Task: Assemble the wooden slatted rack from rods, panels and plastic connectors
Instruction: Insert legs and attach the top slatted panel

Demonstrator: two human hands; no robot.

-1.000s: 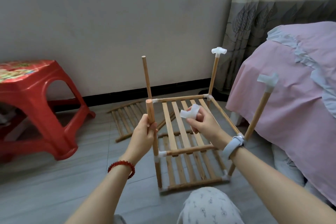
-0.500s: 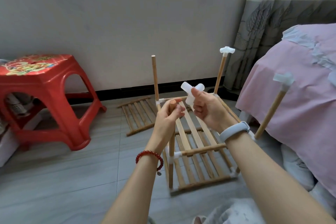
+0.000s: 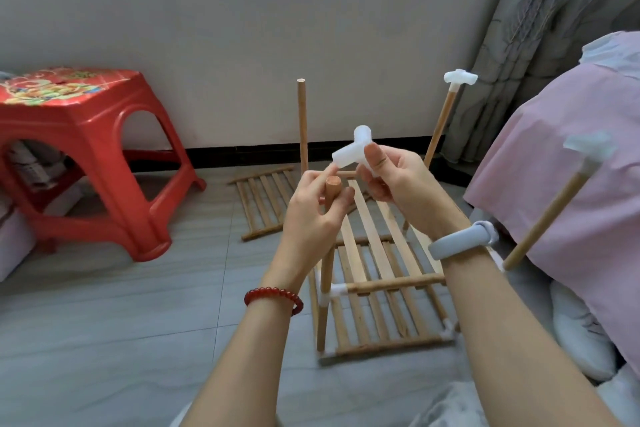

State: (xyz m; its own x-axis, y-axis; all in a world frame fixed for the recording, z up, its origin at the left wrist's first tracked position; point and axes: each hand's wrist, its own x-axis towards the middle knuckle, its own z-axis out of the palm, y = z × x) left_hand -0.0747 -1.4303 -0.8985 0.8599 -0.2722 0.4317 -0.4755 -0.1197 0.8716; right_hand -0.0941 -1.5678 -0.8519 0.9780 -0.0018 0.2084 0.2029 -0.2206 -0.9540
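The white plastic connector (image 3: pixel 356 152) is up in the air, just above and a little to the right of the bare top of the near wooden rod (image 3: pixel 333 184). It is a piece with three short tubes. One tube points up, one points left, and the third is hidden behind the thumb. The right hand (image 3: pixel 398 184) pinches it between thumb and fingers, so this hand is closed on the connector.

The rod stands almost straight up, so its long way runs up and down. The left hand (image 3: pixel 317 215) is wrapped round it just under the top, and one left fingertip reaches up to touch the connector. I think the next move is to push a tube down over the rod's top. The tube's hole must face down and line up with the rod, and I cannot tell yet if it does.

The rod grows out of the slatted rack (image 3: pixel 377 288) on the grey floor. Two other rods already wear a top connector (image 3: pixel 460 78). The far left rod (image 3: pixel 302 121) is bare too.

A loose slatted panel (image 3: pixel 263 204) lies behind. A red plastic stool (image 3: pixel 86 156) stands to the left, and a pink bed cover (image 3: pixel 561 184) hangs to the right.
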